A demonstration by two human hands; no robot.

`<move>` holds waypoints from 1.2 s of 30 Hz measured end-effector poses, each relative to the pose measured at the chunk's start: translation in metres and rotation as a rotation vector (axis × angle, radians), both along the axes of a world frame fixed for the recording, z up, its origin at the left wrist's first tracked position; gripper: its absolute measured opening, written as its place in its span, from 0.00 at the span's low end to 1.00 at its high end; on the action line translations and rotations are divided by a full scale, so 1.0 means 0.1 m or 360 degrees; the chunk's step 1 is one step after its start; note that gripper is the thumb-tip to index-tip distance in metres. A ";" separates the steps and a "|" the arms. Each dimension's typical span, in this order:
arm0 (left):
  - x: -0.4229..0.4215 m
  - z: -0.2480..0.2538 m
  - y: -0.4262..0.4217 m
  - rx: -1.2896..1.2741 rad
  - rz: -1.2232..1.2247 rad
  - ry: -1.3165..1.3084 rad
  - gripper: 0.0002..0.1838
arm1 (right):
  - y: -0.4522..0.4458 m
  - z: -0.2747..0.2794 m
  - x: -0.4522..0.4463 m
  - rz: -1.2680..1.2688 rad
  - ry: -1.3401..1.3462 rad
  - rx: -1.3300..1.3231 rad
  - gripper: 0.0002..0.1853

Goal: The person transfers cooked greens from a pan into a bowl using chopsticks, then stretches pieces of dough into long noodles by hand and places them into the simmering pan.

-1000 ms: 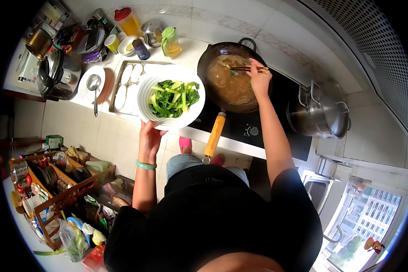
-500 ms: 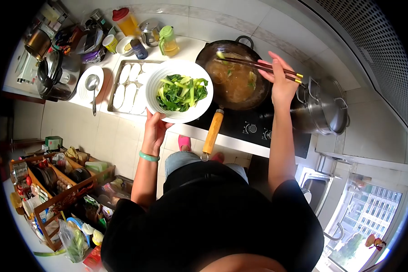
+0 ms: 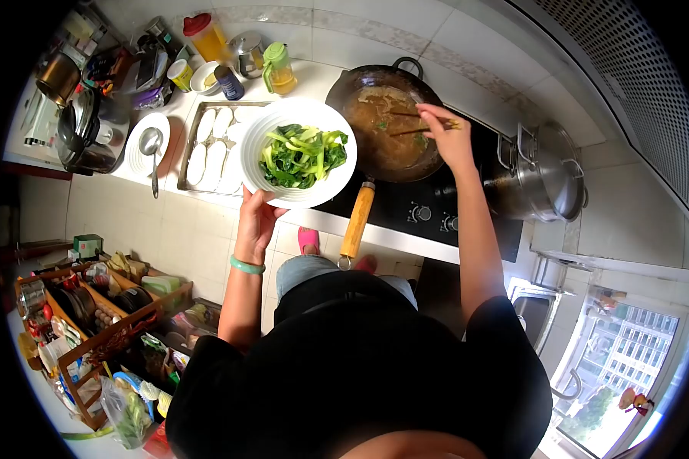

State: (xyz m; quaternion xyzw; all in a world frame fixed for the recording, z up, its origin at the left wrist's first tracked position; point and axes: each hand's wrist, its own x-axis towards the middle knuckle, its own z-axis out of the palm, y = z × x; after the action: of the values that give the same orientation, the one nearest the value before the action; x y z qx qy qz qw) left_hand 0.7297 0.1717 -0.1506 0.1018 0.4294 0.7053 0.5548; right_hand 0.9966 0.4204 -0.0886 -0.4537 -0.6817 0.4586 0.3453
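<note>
My left hand [image 3: 257, 220] grips the near rim of a white plate [image 3: 256, 170], holding it up beside the wok. Cooked green vegetables [image 3: 303, 156] lie heaped on the plate. Over the wok's right side, my right hand [image 3: 449, 139] is closed around dark chopsticks [image 3: 407, 131], whose tips point left into the wok. Brown broth [image 3: 383, 145] with a few bits of green fills the black wok [image 3: 433, 167]. Its wooden handle [image 3: 358, 222] points toward me. Whether the chopsticks pinch anything cannot be made out.
Under the plate's left side is a metal tray [image 3: 185, 164] with white oblong pieces. A ladle [image 3: 151, 145] rests on another white plate [image 3: 135, 162]. A green-lidded jug [image 3: 278, 70] and other containers line the wall. Right of the wok stands a steel pot [image 3: 540, 183].
My right hand has moved down and left, bringing the chopsticks lower into the wok. The green piece seen near their tips earlier no longer shows there. The plate stays nearly in place.
</note>
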 end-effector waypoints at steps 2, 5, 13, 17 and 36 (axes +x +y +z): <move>-0.03 -0.01 -0.05 -0.0020 0.0013 0.0006 0.30 | -0.01 -0.09 -0.07 0.0097 -0.0058 -0.0015 0.10; -0.06 -0.01 -0.10 -0.0084 0.0030 0.0037 0.28 | 0.02 -0.22 -0.14 0.0150 -0.0131 -0.0027 0.11; -0.06 0.01 -0.14 -0.0065 0.0115 -0.0001 0.28 | 0.09 -0.48 -0.10 -0.0055 0.0300 -0.0200 0.12; -0.04 0.06 -0.14 -0.0037 0.0134 -0.0020 0.29 | 0.01 -0.24 -0.08 -0.0153 0.0457 -0.0071 0.12; -0.02 0.08 0.04 -0.0022 0.0014 0.0018 0.31 | -0.51 1.33 -0.23 -0.0031 0.0809 0.0618 0.11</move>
State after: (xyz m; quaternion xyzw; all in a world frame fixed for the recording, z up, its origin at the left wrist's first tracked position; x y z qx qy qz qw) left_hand 0.7274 0.1757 -0.1424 0.1001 0.4379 0.7042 0.5499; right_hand 0.9735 0.3694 0.0441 -0.2567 -0.6441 0.4152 0.5890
